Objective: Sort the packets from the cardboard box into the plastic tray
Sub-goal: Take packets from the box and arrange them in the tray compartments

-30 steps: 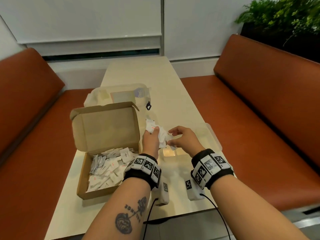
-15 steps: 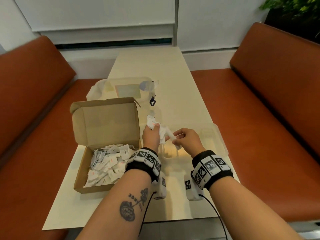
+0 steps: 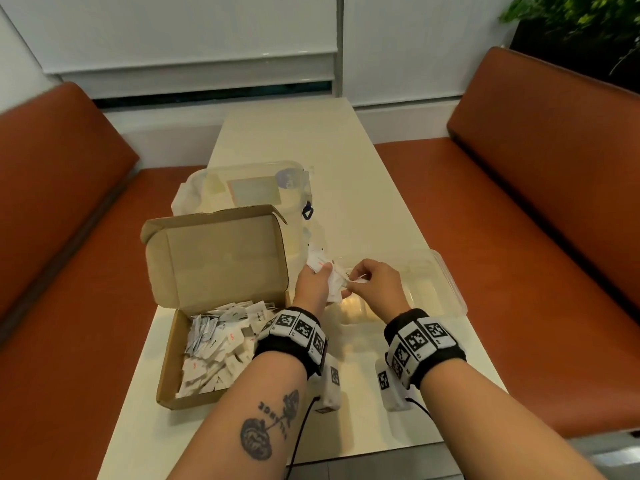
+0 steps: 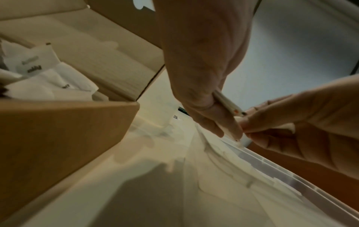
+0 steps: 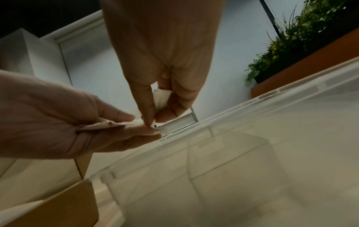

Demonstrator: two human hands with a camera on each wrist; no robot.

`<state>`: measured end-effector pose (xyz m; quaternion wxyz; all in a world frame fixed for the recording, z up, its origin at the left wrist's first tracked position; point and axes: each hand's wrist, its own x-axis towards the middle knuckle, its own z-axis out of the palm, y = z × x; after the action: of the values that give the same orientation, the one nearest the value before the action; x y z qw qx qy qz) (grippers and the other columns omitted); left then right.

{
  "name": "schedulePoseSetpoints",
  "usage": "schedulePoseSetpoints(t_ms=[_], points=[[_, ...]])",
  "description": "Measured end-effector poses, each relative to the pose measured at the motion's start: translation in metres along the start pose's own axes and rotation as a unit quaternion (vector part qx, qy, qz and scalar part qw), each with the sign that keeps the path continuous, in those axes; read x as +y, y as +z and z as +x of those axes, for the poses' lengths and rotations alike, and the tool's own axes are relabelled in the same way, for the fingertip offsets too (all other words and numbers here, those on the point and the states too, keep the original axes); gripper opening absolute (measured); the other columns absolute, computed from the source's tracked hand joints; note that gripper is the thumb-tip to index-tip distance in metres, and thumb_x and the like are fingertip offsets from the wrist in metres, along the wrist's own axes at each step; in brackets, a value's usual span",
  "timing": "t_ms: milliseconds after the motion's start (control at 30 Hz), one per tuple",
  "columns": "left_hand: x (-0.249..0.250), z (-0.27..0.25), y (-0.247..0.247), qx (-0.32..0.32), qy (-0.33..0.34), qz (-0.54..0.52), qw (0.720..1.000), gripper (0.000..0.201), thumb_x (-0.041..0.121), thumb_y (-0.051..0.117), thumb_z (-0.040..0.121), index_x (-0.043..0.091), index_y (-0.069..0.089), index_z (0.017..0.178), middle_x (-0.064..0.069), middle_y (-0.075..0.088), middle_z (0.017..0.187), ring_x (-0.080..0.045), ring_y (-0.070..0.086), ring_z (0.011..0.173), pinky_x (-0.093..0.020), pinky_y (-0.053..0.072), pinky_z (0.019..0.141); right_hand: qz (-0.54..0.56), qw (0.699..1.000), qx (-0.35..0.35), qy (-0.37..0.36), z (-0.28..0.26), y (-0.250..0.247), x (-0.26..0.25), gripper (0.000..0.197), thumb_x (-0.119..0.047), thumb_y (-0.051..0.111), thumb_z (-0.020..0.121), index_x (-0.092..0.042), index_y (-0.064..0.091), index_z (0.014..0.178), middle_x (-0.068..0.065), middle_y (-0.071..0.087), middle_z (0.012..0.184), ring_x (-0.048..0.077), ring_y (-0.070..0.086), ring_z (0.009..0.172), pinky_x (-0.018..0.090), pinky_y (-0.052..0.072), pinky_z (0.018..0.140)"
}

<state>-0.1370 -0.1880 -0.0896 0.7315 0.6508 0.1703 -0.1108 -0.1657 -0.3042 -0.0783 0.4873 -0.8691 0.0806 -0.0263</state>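
Head view shows my left hand [image 3: 313, 285] gripping a small bunch of packets [image 3: 329, 277] above the near-left corner of the plastic tray [image 3: 450, 282], while my right hand [image 3: 377, 289] pinches one packet off its right edge. Both hands hang over the tray, my right one nearer its compartments. These packets are small, flat, white, with red print. More lie heaped in the cardboard box [image 3: 166, 358] on my left.

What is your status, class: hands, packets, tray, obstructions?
Left hand holds small white paper packets; right hand pinches one. Both above clear plastic tray. Brown cardboard box still full. Nothing blocking.
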Motion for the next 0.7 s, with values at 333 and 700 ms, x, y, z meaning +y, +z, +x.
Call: schedulePoseSetpoints(t_ms=[333, 700], points=[[-0.002, 0.004, -0.004, -0.026, -0.013, -0.042, 0.999, 0.029, 0.005, 0.045, 0.098, 0.000, 0.050, 0.126, -0.023, 0.058, 0.121, -0.040, 0.059, 0.108, -0.056, 0.048, 0.092, 0.095, 0.994, -0.016, 0.045, -0.006, -0.010, -0.001, 0.007, 0.000, 0.067, 0.078, -0.007, 0.066, 0.079, 0.010, 0.067, 0.072, 0.016, 0.060, 0.063, 0.029, 0.050, 0.069], [-0.007, 0.017, -0.006, 0.051, 0.057, -0.033, 0.997, 0.029, 0.008, 0.047, 0.098, 0.001, 0.053, 0.125, -0.017, 0.061, 0.109, -0.031, 0.062, 0.095, -0.047, 0.055, 0.083, 0.023, 0.995, 0.019, 0.095, 0.000, -0.006, 0.001, 0.012, -0.001, 0.070, 0.076, -0.009, 0.061, 0.076, 0.017, 0.068, 0.087, 0.032, 0.066, 0.086, 0.045, 0.055, 0.083]])
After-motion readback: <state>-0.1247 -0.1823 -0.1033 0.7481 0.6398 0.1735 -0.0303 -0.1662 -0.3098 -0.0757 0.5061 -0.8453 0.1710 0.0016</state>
